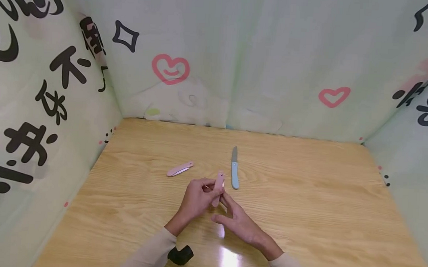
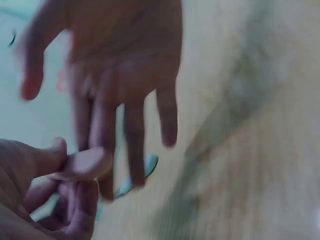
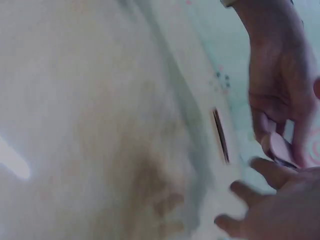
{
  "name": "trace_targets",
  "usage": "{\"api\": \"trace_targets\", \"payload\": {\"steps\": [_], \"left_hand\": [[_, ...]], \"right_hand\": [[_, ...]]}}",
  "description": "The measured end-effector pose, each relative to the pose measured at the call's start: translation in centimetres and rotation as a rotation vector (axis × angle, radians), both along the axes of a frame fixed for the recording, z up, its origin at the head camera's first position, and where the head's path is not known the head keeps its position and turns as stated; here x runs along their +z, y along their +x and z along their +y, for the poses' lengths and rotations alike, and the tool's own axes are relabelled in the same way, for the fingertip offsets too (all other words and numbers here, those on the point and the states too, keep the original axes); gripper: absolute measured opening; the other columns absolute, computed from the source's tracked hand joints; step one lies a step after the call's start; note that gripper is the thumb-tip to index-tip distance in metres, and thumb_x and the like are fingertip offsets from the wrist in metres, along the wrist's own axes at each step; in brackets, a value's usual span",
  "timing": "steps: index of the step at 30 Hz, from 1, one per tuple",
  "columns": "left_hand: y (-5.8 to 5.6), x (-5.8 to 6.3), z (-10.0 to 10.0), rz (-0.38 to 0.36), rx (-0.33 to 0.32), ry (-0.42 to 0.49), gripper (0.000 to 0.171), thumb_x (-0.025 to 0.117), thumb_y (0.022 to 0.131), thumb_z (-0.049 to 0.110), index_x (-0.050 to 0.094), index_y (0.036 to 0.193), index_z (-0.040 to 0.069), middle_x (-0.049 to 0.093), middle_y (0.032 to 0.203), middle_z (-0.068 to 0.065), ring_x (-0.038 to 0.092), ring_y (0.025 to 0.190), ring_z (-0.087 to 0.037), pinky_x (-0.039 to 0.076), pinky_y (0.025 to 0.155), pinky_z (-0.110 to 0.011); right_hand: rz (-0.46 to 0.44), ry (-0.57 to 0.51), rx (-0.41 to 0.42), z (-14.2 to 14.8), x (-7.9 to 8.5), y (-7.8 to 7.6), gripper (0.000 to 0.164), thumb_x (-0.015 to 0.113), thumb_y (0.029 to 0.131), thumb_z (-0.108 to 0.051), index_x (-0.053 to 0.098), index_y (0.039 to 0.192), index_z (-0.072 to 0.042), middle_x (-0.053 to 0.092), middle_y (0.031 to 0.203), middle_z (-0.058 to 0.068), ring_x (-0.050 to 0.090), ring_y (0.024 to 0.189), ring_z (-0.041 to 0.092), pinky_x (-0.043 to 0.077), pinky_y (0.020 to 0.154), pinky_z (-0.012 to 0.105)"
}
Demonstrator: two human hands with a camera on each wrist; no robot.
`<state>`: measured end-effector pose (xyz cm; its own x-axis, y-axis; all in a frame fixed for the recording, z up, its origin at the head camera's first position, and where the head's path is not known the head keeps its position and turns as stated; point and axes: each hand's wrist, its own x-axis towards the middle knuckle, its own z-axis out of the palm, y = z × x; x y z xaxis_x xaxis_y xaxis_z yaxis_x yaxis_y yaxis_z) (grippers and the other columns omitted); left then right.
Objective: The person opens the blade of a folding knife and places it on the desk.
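My left hand (image 1: 195, 199) pinches a pink folding knife (image 1: 219, 181) between thumb and fingers, above the wooden table. A sliver of its metal shows along the right side of the handle. Right beside it is my right hand (image 1: 241, 224), fingers extended and thumb apart; its index fingertip is at the knife, though whether it touches cannot be made out. In the left wrist view the pink handle (image 2: 87, 164) sticks out of the left hand, in front of the right hand's straight fingers (image 2: 134, 140). The right wrist view shows the held knife (image 3: 281, 146) near the right fingertips.
A second pink folding knife (image 1: 180, 169), folded, lies on the table (image 1: 305, 194) left of the hands. Just to their right lies a light blue knife (image 1: 235, 173), its blade out and pointing away. Printed curtains (image 1: 275, 72) surround the table at the back and sides.
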<state>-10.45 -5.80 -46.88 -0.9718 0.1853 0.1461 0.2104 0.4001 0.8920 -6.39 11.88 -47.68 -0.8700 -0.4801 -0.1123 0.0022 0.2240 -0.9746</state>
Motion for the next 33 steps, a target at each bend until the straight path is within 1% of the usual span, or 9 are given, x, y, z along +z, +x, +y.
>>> {"api": "trace_targets", "payload": {"steps": [3,6,10,13,18,21,24,28,33], "left_hand": [[-2.1,-0.9,0.0,-0.099,0.064,-0.035,0.024,0.080,0.090,0.015,0.075,0.106,-0.004,0.068,0.081,-0.003,0.062,0.068,-0.010,0.049,0.058,-0.024],[-4.6,-2.5,0.1,-0.062,0.104,-0.268,0.032,0.080,0.090,0.018,0.072,0.112,-0.004,0.069,0.085,-0.005,0.064,0.077,-0.016,0.053,0.066,-0.032],[-6.1,-4.0,0.5,0.234,0.145,-0.765,0.037,0.077,0.093,0.030,0.071,0.117,0.002,0.064,0.116,-0.013,0.057,0.108,-0.030,0.052,0.086,-0.041],[-6.1,-4.1,2.4,0.432,0.160,-0.977,0.040,0.069,0.097,0.043,0.073,0.113,0.006,0.061,0.118,-0.013,0.055,0.108,-0.030,0.052,0.084,-0.039],[-6.4,-3.9,6.7,0.309,0.048,-1.045,0.059,0.058,0.099,0.056,0.071,0.107,0.000,0.061,0.095,-0.010,0.061,0.087,-0.023,0.053,0.069,-0.031],[-6.7,-3.4,7.1,0.165,0.011,-1.025,0.040,0.070,0.096,0.039,0.071,0.104,0.001,0.058,0.092,-0.008,0.059,0.086,-0.023,0.053,0.064,-0.032],[-6.1,-2.4,6.4,0.083,-0.048,-0.900,0.014,0.079,0.088,0.018,0.071,0.091,0.006,0.059,0.083,-0.004,0.061,0.078,-0.020,0.052,0.059,-0.034],[-3.7,-1.8,5.2,0.192,-0.156,-0.925,0.012,0.082,0.085,0.017,0.072,0.084,0.011,0.061,0.080,0.000,0.061,0.073,-0.017,0.052,0.062,-0.032],[-0.6,-1.5,3.9,0.468,-0.192,-1.121,0.008,0.080,0.090,0.018,0.078,0.097,0.013,0.066,0.091,0.000,0.060,0.081,-0.015,0.051,0.071,-0.027]], "right_hand": [[-0.019,0.021,-0.138,0.6,0.3,0.0,0.075,0.059,0.103,-0.024,0.017,0.159,0.004,0.033,0.158,0.024,0.023,0.147,0.043,0.020,0.114,0.063],[0.002,0.097,-0.249,1.7,0.3,0.0,0.064,0.058,0.105,-0.024,0.029,0.155,0.003,0.041,0.153,0.022,0.028,0.144,0.044,0.024,0.111,0.065],[0.067,0.150,-0.297,2.4,-0.1,0.4,0.051,0.061,0.103,-0.020,0.044,0.146,0.002,0.053,0.142,0.016,0.038,0.138,0.041,0.027,0.110,0.065],[0.146,0.227,-0.361,2.7,-0.3,0.4,0.041,0.064,0.101,-0.015,0.053,0.138,0.000,0.060,0.133,0.011,0.044,0.132,0.037,0.023,0.110,0.065],[0.183,0.268,-0.483,3.2,-0.2,-0.4,0.028,0.063,0.101,-0.011,0.061,0.127,-0.003,0.066,0.121,0.007,0.050,0.127,0.032,0.030,0.106,0.060],[0.243,0.283,-0.486,3.2,-0.3,-0.7,0.027,0.064,0.099,-0.012,0.063,0.125,-0.004,0.065,0.124,0.008,0.048,0.128,0.031,0.030,0.104,0.058],[0.440,0.429,-0.420,3.9,-1.0,-1.0,0.037,0.065,0.096,-0.007,0.060,0.132,-0.003,0.057,0.138,0.012,0.041,0.135,0.034,0.022,0.105,0.061],[0.780,0.762,-0.266,5.1,-1.9,-1.6,0.053,0.067,0.093,-0.003,0.052,0.143,0.001,0.044,0.153,0.017,0.032,0.144,0.038,0.021,0.109,0.064],[1.044,1.042,-0.087,5.2,-2.1,-2.3,0.031,0.074,0.087,-0.003,0.072,0.118,-0.003,0.060,0.130,0.018,0.051,0.122,0.038,0.041,0.093,0.053]]}}
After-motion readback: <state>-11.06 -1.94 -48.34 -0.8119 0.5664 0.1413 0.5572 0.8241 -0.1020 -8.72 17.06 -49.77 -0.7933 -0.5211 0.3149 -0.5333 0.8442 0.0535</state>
